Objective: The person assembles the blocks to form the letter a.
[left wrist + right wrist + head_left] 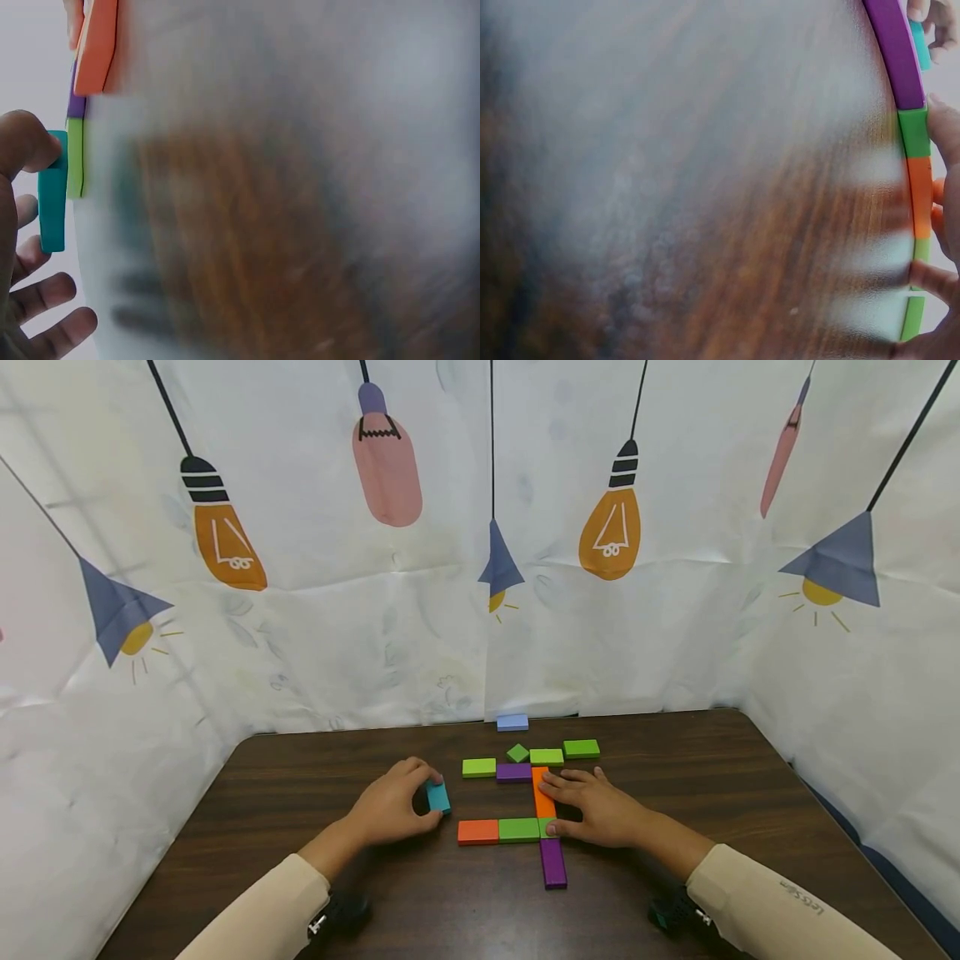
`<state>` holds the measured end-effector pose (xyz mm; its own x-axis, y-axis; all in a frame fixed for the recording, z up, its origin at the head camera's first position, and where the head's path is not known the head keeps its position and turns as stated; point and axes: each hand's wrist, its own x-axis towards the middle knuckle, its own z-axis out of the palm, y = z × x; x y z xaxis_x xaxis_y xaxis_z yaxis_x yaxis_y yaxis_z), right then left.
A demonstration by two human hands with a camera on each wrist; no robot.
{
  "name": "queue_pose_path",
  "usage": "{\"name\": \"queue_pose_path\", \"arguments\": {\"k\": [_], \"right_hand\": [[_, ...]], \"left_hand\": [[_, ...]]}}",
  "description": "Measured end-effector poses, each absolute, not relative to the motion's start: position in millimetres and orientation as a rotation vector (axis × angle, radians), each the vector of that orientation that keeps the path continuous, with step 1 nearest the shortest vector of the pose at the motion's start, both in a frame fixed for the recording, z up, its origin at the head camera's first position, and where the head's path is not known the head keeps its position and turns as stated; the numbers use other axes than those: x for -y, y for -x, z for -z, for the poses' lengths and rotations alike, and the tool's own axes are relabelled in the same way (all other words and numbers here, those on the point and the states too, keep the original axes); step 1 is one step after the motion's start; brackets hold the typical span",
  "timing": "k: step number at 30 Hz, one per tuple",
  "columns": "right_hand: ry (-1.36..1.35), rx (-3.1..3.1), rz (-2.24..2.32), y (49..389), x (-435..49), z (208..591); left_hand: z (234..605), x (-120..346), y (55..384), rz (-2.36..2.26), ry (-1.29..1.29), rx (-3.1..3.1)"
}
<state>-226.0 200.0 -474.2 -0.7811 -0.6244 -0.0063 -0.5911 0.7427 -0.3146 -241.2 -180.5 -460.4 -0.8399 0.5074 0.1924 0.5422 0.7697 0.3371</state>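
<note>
My left hand [393,806] pinches a teal block [438,797] between thumb and fingertips, to the left of a layout of coloured blocks. That teal block [52,199] appears raised on its edge in the left wrist view. With fingers spread, my right hand [600,810] touches the upright orange block [543,793]; its thumb rests on a small green block [546,828]. Left of that lie a green block [519,831] and a red-orange block [477,832], end to end. A purple block [553,864] extends below the small green one.
Behind my hands, another purple block [513,772] lies between lime blocks [478,768] [547,757]. A green diamond-turned block [517,752], a green block [581,749] and a light blue block [512,722] lie farther back. A printed curtain [450,652] hangs behind the brown table [300,777].
</note>
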Motion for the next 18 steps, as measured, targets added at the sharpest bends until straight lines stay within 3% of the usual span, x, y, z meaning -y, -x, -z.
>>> {"name": "queue_pose_path", "arguments": {"k": [18], "right_hand": [[0.984,-2.820,0.456,226,-200,475]], "left_hand": [[460,177,210,0.596,0.977,2.830]]}}
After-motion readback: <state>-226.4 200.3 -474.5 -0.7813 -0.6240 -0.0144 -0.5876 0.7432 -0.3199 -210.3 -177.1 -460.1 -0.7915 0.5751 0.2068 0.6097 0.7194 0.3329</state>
